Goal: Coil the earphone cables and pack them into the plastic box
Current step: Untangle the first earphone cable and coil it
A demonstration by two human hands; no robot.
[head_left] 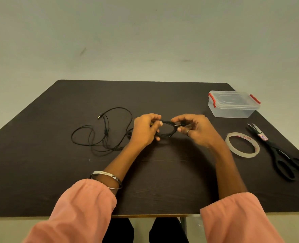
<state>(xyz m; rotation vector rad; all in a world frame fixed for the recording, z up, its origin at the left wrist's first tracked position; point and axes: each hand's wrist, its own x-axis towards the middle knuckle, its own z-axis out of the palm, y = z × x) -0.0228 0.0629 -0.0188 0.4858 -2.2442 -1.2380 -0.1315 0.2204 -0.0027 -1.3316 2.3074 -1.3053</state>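
Between my two hands, above the middle of the dark table (75, 181), is a small coil of black earphone cable (168, 130). My left hand (145, 128) grips the coil's left side with curled fingers. My right hand (194, 130) pinches its right side, where a short metal plug tip shows. A second black earphone cable (103, 134) lies loose and tangled on the table to the left of my left hand. The clear plastic box (233, 106) with red clips stands at the back right, its lid on.
A roll of clear tape (242, 145) lies right of my right hand. Black scissors (284, 155) lie along the table's right edge, with a small snipper (255, 128) beside them. A pale wall rises behind the table.
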